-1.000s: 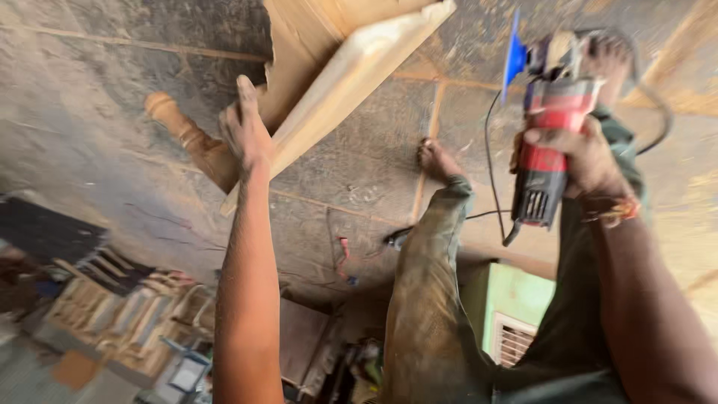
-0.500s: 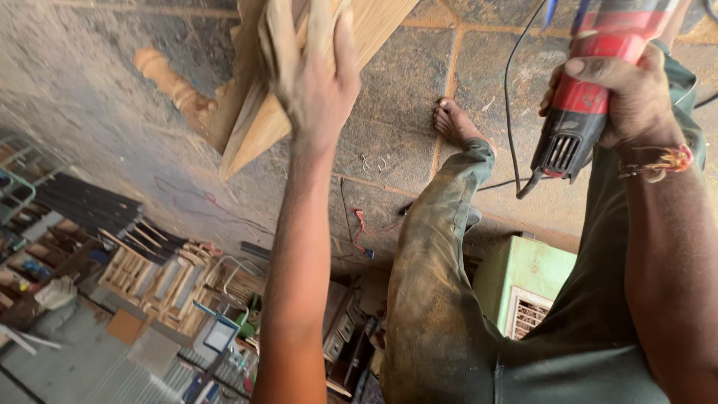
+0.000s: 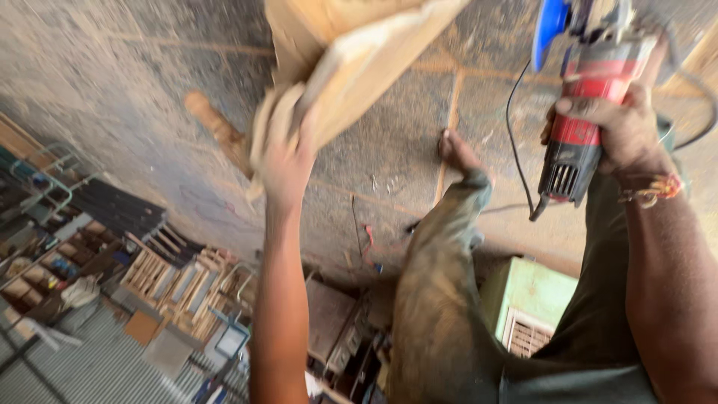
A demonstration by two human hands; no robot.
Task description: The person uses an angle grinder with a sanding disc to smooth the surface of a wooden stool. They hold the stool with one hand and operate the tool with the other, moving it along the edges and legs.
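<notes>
Up near the top of the view, the left hand (image 3: 283,153) is closed on the lower end of a pale wooden board (image 3: 351,67), fingers wrapped over its edge; the motion blur hides exactly how each finger sits, but the grip is plainly shut on the wood; the board slants up and to the right from the hand and runs out of the picture at the top. To the right, the right hand (image 3: 617,135) is clenched around the red body of an angle grinder (image 3: 591,97); the tool stands roughly upright, its blue guard (image 3: 550,26) at the top left and its dark vented tail pointing down below the fist; a black cord (image 3: 516,150) hangs from that tail and loops up beside the tool; a red and yellow thread band (image 3: 652,191) circles the wrist. Board and grinder are apart, with bare ground showing between them. Below, the person's leg in dusty trousers (image 3: 441,299) stretches toward a bare foot (image 3: 458,152) set on the grey paved floor (image 3: 112,90); a turned wooden post (image 3: 217,131) lies on the floor just behind the left hand; a pale green vented box (image 3: 527,307) sits beside the leg; small wooden frames (image 3: 179,288) are stacked at the lower left.
</notes>
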